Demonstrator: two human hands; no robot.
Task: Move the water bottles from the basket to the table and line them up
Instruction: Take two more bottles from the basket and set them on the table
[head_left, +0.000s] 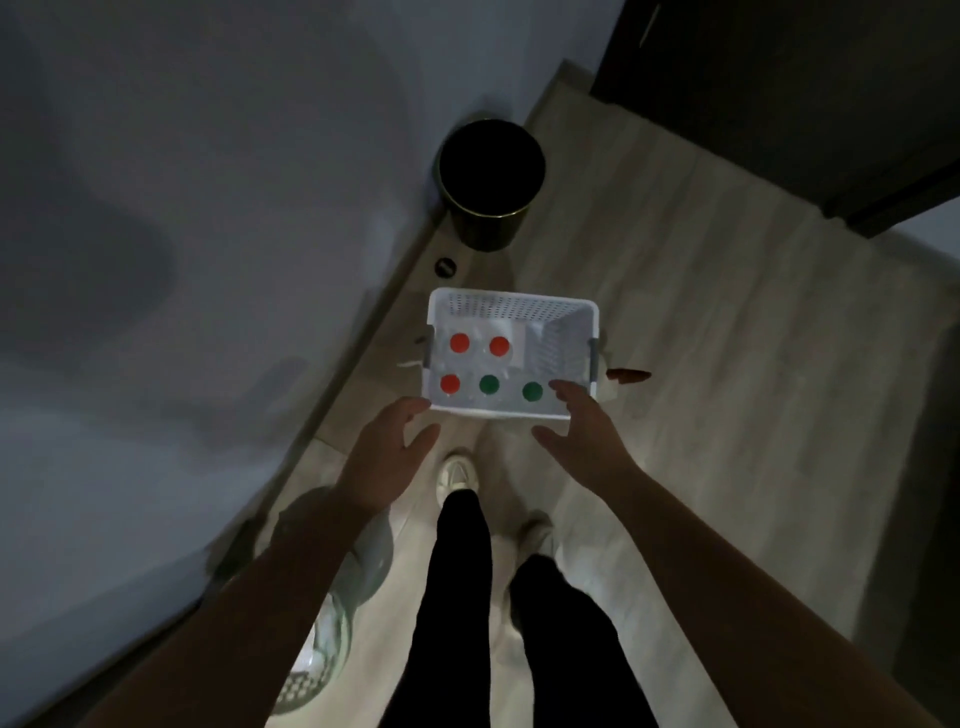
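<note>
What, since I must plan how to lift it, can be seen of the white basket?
The white basket is a rectangular, perforated plastic tub with a grey handle on each short side, standing upright on the pale wood floor. Five bottles stand inside, seen as three red caps and two green caps; its far right corner is bare. The left hand and right hand, both open, hover at its near corners; contact is unclear.

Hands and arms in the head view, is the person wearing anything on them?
Nothing visible. The left hand and right hand have no gloves, and the left arm and right arm have no sleeves as far as the frame shows. No watch, bracelet or ring can be made out, though the light is dim.
</note>
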